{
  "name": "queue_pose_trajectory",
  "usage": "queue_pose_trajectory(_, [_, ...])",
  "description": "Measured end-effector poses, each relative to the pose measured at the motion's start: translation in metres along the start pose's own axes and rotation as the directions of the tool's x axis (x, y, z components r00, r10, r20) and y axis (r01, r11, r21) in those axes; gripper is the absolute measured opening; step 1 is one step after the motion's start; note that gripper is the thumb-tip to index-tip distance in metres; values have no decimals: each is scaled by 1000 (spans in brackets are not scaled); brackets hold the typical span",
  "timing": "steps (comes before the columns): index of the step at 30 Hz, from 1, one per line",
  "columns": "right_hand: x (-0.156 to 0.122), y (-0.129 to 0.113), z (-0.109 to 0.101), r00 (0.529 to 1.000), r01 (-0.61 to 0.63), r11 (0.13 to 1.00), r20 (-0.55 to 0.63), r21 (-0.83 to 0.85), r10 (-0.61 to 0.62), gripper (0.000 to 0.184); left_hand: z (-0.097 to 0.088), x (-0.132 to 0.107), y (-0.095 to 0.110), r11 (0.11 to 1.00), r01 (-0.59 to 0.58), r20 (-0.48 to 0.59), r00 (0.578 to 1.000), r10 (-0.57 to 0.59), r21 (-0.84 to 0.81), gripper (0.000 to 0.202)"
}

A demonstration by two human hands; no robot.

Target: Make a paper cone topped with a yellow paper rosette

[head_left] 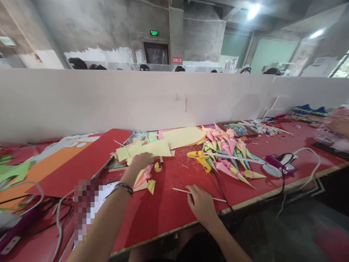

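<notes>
1. Head view: a long red surface point(169, 207) runs along a white partition wall point(109, 102) and is strewn with craft paper.
2. The left hand point(140, 162), a bracelet point(124, 187) on its wrist, lies palm down on yellow paper pieces point(152, 148). Its fingers are curled, and I cannot tell whether its grip holds anything.
3. A pink paper cone point(144, 175) lies just under that hand, with a yellow paper curl point(151, 186) beside it.
4. The right hand point(200, 203) is near the front edge. Its grip pinches a thin wooden stick point(180, 190) that lies flat on the surface.
5. Behind the right hand lies a yellow glue gun point(200, 158), touching a pile of pink, green and yellow paper cones point(231, 153).
6. Farther right a purple power strip point(280, 162) lies with a white cable point(313, 154).
7. At the far left lies an orange sheet point(54, 162).
</notes>
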State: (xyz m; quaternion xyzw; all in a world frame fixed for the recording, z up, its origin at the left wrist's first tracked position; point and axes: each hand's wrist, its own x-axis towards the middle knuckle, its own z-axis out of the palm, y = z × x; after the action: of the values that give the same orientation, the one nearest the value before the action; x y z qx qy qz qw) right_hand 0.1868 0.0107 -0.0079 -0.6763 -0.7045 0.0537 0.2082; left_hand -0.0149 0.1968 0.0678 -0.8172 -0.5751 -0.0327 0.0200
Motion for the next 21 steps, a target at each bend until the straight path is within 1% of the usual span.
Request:
queue_pose_trajectory(2, [0, 0, 1, 1000, -4, 1000, -1, -6, 4, 28, -19, 7, -3, 999, 13, -9, 1000, -12, 47, 24])
queue_pose_trajectory(4, [0, 0, 2, 1000, -3, 1000, -11, -7, 3, 28, -39, 7, -2, 996, 42, -77, 996, -36, 83, 32])
queue_pose_trajectory(6, [0, 0, 3, 1000, -1, 1000, -23, -6, 1, 28, -56, -1, 3, 991, 81, -157, 986, -64, 104, 36])
queue_pose_trajectory(8, [0, 1, 4, 1000, -3, 1000, -27, -9, 2, 28, -64, -14, 14, 988, 106, -269, 960, -72, 113, 40])
queue_pose_trajectory(9, [0, 1, 4, 1000, -3, 1000, -24, -10, 2, 28, -64, -20, 19, 988, 103, -315, 947, -63, 113, 42])
queue_pose_trajectory(10, [0, 1, 4, 1000, -2, 1000, -20, -10, 2, 27, -61, -25, 23, 993, 46, -390, 921, 2, 113, 43])
queue_pose_trajectory(11, [0, 1, 3, 1000, 0, 1000, -16, -9, 0, 27, -57, -28, 25, 992, -25, -437, 896, 76, 123, 44])
queue_pose_trajectory(12, [0, 1, 3, 1000, 4, 1000, -13, -6, -4, 27, -51, -28, 26, 987, -85, -459, 877, 140, 139, 45])
queue_pose_trajectory(13, [-1, 1, 2, 1000, 8, 1000, -11, -2, -8, 28, -43, -27, 24, 980, -124, -460, 869, 182, 155, 46])
queue_pose_trajectory(14, [-1, 1, 1, 1000, 12, 1000, -12, 1, -12, 28, -35, -25, 20, 976, -142, -437, 876, 202, 166, 47])
queue_pose_trajectory(16, [-1, 1, 0, 1000, 13, 1000, -11, 3, -13, 29, -18, -18, 8, 985, -79, -371, 919, 131, 152, 49])
queue_pose_trajectory(18, [-2, 0, 0, 1000, 5, 1000, -10, 0, -5, 29, -3, -15, -4, 992, 20, -275, 961, 14, 121, 51])
queue_pose_trajectory(20, [-3, 0, 0, 1000, -2, 1000, -9, -1, 2, 29, 6, -17, -11, 993, 35, -233, 972, -9, 109, 53])
queue_pose_trajectory(21, [-4, 0, 0, 1000, -2, 1000, -9, 2, 2, 29, 8, -21, -11, 994, 35, -225, 974, -10, 105, 54])
